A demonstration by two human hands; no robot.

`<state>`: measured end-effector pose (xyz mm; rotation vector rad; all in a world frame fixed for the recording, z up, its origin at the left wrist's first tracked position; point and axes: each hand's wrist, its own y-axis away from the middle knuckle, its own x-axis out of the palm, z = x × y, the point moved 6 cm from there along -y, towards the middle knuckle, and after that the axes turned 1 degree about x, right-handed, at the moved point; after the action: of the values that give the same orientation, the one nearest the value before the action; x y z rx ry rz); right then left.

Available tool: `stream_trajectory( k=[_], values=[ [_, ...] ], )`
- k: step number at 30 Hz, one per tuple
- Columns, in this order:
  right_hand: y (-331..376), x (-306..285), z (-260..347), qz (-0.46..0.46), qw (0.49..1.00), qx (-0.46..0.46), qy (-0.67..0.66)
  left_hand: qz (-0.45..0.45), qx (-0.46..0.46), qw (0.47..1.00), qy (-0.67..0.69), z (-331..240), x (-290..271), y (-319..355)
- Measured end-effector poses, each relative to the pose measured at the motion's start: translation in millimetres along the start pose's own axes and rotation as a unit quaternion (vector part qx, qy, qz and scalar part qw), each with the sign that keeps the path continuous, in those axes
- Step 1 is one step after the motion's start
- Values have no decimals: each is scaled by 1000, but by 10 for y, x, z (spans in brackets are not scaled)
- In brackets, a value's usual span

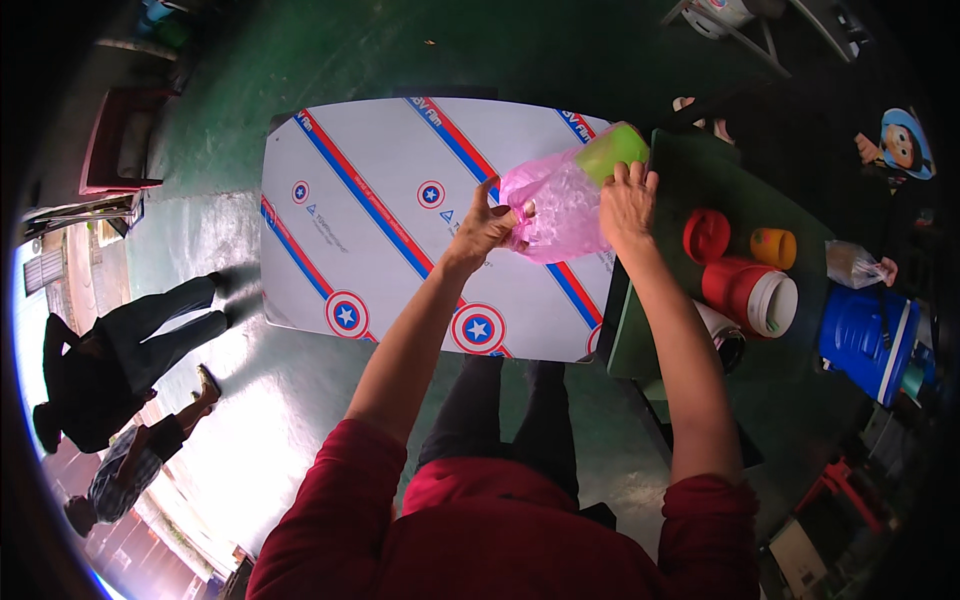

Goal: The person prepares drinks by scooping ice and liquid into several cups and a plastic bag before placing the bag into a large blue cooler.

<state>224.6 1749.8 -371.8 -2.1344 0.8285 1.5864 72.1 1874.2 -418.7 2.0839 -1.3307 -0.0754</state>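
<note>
A crinkled, see-through pink plastic bag (560,210) lies over the right part of a white table with striped film. My left hand (485,228) pinches the bag's left end between thumb and fingers. At the bag's far right end is a lime-green plastic container (612,150), partly overlapped by the pink film. My right hand (630,205) has its fingers bent at the near edge of this green container, beside the bag. What lies under those fingers is hidden.
A dark green table (640,340) adjoins on the right, bearing a red jug (735,290), a red lid (706,235) and an orange cup (773,248). Further right are a blue cooler (868,340) and a person in dark clothes. Two people (130,350) stand at the left.
</note>
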Motion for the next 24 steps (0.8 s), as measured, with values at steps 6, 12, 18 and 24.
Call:
stream_trajectory(
  k=[6, 12, 18, 24],
  values=[
    [357, -85, 312, -88, 990, -82, -79, -107, -41, 979, -172, -79, -131, -150],
    [-51, 162, 134, -44, 998, -34, 13, -32, 49, 997, -59, -574, 400, 26],
    [-142, 448, 127, -53, 986, -158, -26, 23, 12, 996, 83, -1031, 613, -203],
    [38, 460, 6, -99, 972, -151, -149, 69, -12, 996, 61, -1152, 703, -326]
  ],
)
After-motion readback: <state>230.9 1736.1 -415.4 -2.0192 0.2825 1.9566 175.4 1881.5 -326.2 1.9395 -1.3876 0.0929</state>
